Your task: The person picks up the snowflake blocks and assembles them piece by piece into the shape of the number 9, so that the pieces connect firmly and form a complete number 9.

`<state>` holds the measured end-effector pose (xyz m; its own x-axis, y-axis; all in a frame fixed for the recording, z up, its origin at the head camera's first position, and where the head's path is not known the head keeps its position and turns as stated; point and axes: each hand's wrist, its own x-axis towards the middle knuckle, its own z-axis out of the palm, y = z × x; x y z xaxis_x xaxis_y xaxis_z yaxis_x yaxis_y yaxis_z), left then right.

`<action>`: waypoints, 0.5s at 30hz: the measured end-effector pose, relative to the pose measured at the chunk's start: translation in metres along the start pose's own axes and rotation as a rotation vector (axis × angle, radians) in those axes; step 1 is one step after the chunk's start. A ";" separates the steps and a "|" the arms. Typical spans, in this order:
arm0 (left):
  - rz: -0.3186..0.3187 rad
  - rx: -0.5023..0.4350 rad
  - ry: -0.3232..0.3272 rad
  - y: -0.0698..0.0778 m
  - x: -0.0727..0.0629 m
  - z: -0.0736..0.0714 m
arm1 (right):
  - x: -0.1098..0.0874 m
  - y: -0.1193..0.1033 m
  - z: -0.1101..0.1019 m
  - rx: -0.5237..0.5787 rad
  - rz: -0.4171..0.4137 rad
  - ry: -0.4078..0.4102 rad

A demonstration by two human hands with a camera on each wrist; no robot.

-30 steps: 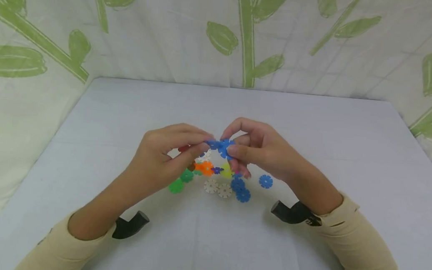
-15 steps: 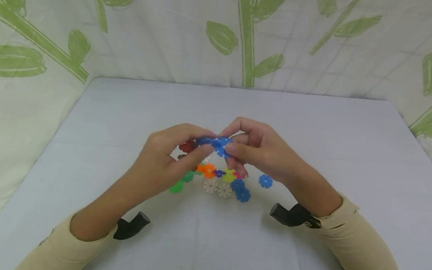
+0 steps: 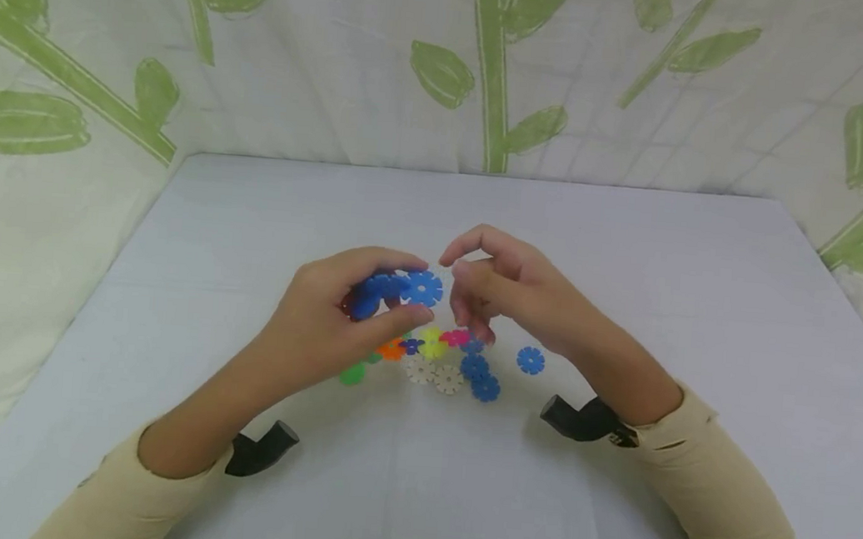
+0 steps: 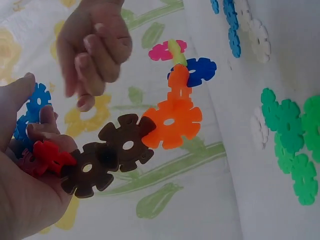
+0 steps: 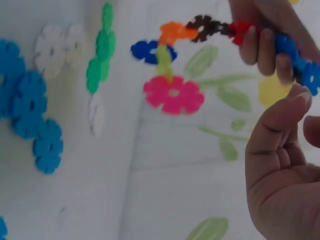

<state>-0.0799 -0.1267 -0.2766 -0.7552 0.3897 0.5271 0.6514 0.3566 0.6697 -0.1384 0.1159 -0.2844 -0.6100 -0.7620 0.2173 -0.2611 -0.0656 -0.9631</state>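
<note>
My left hand [image 3: 331,304] holds a chain of interlocking flower-shaped plastic discs. At its near end a blue disc [image 3: 430,289] shows between thumb and fingers. In the left wrist view, red discs [image 4: 52,159] lie in the palm. From there brown discs [image 4: 76,172] and orange discs [image 4: 182,130] hang on. Dark blue [image 4: 206,70], yellow and pink discs [image 5: 160,95] make up the far end. Facing the blue disc, my right hand [image 3: 512,292] is a little apart from it, with bent fingers and nothing held.
Joined blue discs [image 3: 485,388], white discs [image 3: 449,389] and green discs [image 3: 352,373] lie on the white table [image 3: 417,477] below the hands. A single blue disc [image 3: 530,370] lies to the right. A leaf-patterned curtain [image 3: 338,96] stands behind.
The right hand has let go of the blue disc and drawn slightly back. The blue discs have shifted left, deeper into the left hand, and the hanging chain has swung left.
</note>
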 end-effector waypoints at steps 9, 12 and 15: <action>-0.041 0.002 0.031 0.004 0.000 -0.009 | 0.005 0.029 -0.018 -0.735 0.358 -0.281; -0.050 -0.001 0.034 0.005 0.000 -0.009 | 0.005 0.032 -0.011 -0.847 0.461 -0.399; -0.049 -0.001 0.037 0.005 0.000 -0.008 | 0.004 0.033 -0.003 -0.897 0.534 -0.434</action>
<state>-0.0775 -0.1321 -0.2688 -0.7882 0.3406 0.5126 0.6137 0.3735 0.6956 -0.1518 0.1128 -0.3148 -0.5388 -0.7249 -0.4293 -0.5943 0.6882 -0.4162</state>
